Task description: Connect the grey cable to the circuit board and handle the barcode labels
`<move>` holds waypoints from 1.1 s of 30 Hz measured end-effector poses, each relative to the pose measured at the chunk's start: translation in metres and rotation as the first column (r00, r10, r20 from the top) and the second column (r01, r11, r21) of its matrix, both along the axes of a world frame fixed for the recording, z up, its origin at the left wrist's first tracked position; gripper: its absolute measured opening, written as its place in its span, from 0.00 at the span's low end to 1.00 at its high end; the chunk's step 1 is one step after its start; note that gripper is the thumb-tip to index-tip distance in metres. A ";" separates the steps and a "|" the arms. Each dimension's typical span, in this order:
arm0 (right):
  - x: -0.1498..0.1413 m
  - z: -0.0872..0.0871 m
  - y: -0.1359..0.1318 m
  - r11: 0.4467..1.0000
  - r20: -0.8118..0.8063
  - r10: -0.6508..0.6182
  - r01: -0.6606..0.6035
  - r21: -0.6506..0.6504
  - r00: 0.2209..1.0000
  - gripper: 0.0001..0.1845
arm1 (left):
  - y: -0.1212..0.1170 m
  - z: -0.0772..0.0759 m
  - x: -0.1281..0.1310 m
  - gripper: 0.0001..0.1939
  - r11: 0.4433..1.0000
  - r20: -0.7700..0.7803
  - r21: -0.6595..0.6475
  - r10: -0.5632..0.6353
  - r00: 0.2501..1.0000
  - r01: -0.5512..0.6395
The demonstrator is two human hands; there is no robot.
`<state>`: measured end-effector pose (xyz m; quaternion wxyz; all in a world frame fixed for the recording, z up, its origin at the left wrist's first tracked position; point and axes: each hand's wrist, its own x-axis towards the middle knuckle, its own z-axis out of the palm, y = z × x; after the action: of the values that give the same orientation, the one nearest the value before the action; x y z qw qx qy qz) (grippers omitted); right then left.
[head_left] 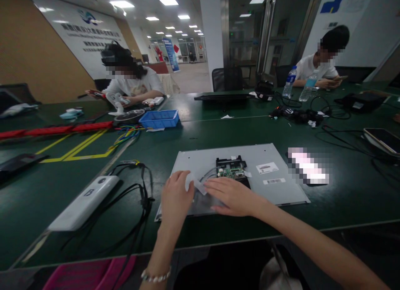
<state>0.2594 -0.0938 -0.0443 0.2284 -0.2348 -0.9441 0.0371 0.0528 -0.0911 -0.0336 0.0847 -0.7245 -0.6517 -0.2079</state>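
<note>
Dark green covers the broad tabletop [225, 133], its surface glossy under the ceiling lights [168, 1], with yellow lines [84, 145] marked across its left side. At the near edge, in the middle, a grey metal panel [268, 190] lies flat, a small circuit board [231, 172] on its upper face and white labels [267, 168] to the right of that. Over the panel's near left part, a translucent strip [199, 186] spans the gap between two bare hands. The left hand [178, 192] is loosely curled, with one end of the strip between thumb and fingers. The right hand [233, 195] reaches in with fingers nearly straight and thumb apart, fingertips at the other end; whether they pinch it I can't tell.

Left of the panel sit black cables [143, 196] and a white device [86, 202] marked with a "B"; to the right, a phone [308, 167] glows. Farther off stand a blue tray [161, 120] and two water bottles [290, 81]. Two people in white tops sit at the far side, one left [143, 81], one right [308, 69]. Behind them, a lit hall [193, 73] runs back beside a pale pillar [214, 31] and glass doors [243, 36].
</note>
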 end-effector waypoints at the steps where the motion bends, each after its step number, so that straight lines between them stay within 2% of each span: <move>1: -0.003 -0.001 -0.001 1.000 0.027 0.017 -0.017 0.008 1.000 0.27 | -0.007 -0.001 0.006 0.13 1.000 -0.029 -0.006 -0.008 1.000 0.008; 6: -0.009 -0.007 -0.002 0.996 0.130 0.087 -0.090 0.019 0.988 0.28 | -0.024 -0.014 0.024 0.08 0.997 -0.100 -0.070 -0.026 0.995 0.019; 10: -0.009 -0.008 -0.001 0.993 0.150 0.118 -0.121 0.011 0.982 0.26 | -0.020 -0.023 0.025 0.08 0.992 -0.122 -0.127 -0.016 0.992 0.000; 13: -0.008 -0.007 -0.002 0.993 0.155 0.110 -0.115 0.023 0.982 0.25 | -0.014 -0.028 0.023 0.09 0.992 -0.158 -0.117 0.020 0.987 -0.039; 18: -0.007 -0.008 -0.002 0.994 0.153 0.104 -0.109 0.025 0.983 0.25 | -0.007 -0.031 0.023 0.11 0.991 -0.191 -0.128 0.015 0.981 -0.041; 24: 0.002 -0.004 0.002 0.988 0.074 0.150 -0.152 0.016 0.986 0.19 | -0.008 -0.030 0.021 0.11 0.992 -0.120 -0.120 0.027 0.992 -0.042; 26: 0.016 -0.002 0.008 0.996 -0.017 0.090 -0.090 0.005 0.996 0.16 | -0.010 -0.027 0.022 0.08 0.996 -0.110 -0.076 0.028 0.994 -0.037; 28: 0.037 0.000 0.016 0.996 -0.128 -0.086 0.081 -0.041 0.988 0.15 | -0.013 -0.024 0.023 0.07 1.000 -0.103 -0.012 0.018 0.994 -0.020; 31: 0.073 -0.001 0.029 0.926 -0.186 -0.371 0.349 -0.143 0.910 0.13 | -0.019 -0.017 0.025 0.07 0.998 -0.110 0.044 -0.033 0.993 0.038; 33: 0.093 -0.002 0.036 0.874 -0.150 -0.471 0.436 -0.213 0.870 0.11 | -0.024 -0.014 0.026 0.08 0.995 -0.139 0.018 -0.090 0.986 0.093</move>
<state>0.3522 -0.0580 -0.0462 0.3016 -0.4645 -0.8281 0.0867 0.0790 -0.1151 -0.0472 0.1291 -0.7652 -0.6077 -0.1690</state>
